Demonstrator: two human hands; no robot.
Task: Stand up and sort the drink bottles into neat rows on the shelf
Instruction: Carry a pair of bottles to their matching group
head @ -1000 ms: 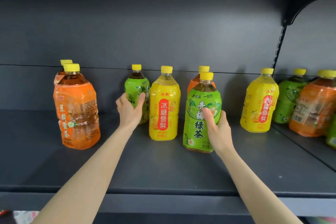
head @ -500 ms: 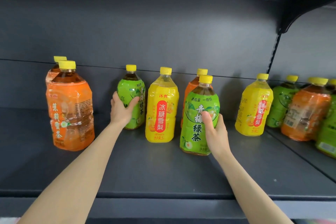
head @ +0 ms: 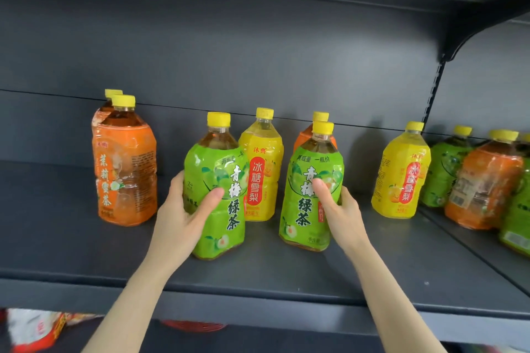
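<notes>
Dark grey metal shelving fills the view, and the shelf [head: 286,272] carries a loose scatter of drink bottles; both hands are at work near its front edge. The left hand [head: 183,218] has its grip wrapped around one green bottle [head: 218,189], thumb across the label, and that bottle leans slightly, its base seemingly just off or barely on the shelf; the right hand [head: 341,212] closes its grip on a second green bottle [head: 311,189] at three o'clock from the first. A yellow bottle [head: 261,166] stands between and behind them at twelve o'clock; two orange bottles [head: 126,163] sit at nine o'clock, another yellow bottle [head: 401,172] at three. The risk, I judge, is the tilted bottle knocking the yellow one behind, or slipping on its slick wrapper since it is held low and looks heavy; moving both at once could also tip the pair together. Each green bottle is tall, full, yellow-capped, with a glossy green shrink label.
</notes>
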